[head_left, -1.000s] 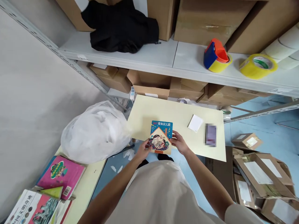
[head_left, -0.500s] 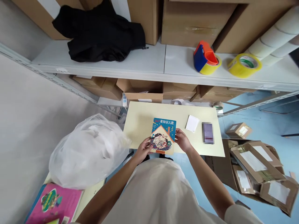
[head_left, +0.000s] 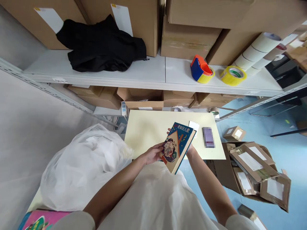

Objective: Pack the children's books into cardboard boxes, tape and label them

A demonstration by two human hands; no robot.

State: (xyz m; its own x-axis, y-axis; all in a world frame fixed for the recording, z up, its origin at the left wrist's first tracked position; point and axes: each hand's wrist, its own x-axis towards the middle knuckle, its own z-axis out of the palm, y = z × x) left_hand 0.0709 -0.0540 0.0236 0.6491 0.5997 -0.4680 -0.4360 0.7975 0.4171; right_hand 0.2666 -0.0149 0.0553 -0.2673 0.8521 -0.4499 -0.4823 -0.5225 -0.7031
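A thick book [head_left: 176,145] with a blue illustrated cover and pale page edges is held in front of my body, over the near edge of the cream table. It is tilted, its top leaning to the right. My left hand [head_left: 154,153] grips its lower left edge, thumb on the cover. My right hand [head_left: 190,149] supports it from behind on the right, with most fingers hidden by the book; some fingertips show past its upper left edge. Beyond the book, a small stack of white cards [head_left: 193,126] lies partly covered from view.
On the cream table [head_left: 144,127] lies a pixelated purple item [head_left: 208,137]. A bulging clear plastic bag [head_left: 83,169] sits at left above a pink book [head_left: 45,218]. The shelf [head_left: 153,72] ahead bears black cloth [head_left: 105,48], a tape dispenser [head_left: 201,68] and boxes. Cartons [head_left: 254,163] fill the right floor.
The book has turned from upright and facing me to a rightward tilt, showing its page edges. My right hand has shifted from its right edge to behind it. The view has shifted slightly.
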